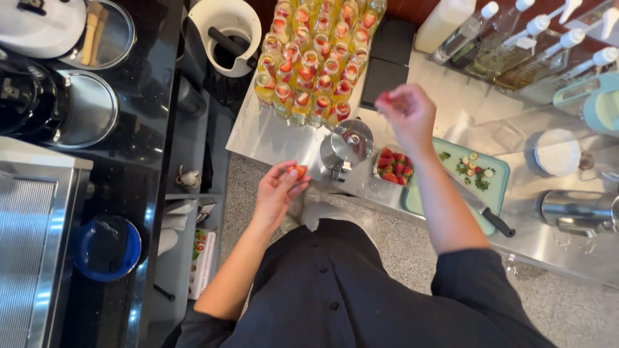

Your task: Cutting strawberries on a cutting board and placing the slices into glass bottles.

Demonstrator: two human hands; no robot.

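While my left hand [278, 188] hangs off the edge of the steel tabletop [271, 138], its fingers are curled narrowly around a strawberry piece [298, 171], of which only an orange-red tip shows past them. My right hand [407, 113] is raised over the tabletop, fingers pinched on something small and red [383, 98]; motion blur keeps me from telling what it is. Just below that wrist sits a clear tub of strawberries [393, 167], partly hidden by my forearm, beside a lidded metal pot [348, 145]. Beyond my right fingers stand rows of small bottles [309, 64] with strawberry slices inside, the far rows cut off by the frame. A knife [483, 212] lies on the green cutting board [500, 174], its blade partly behind my arm.
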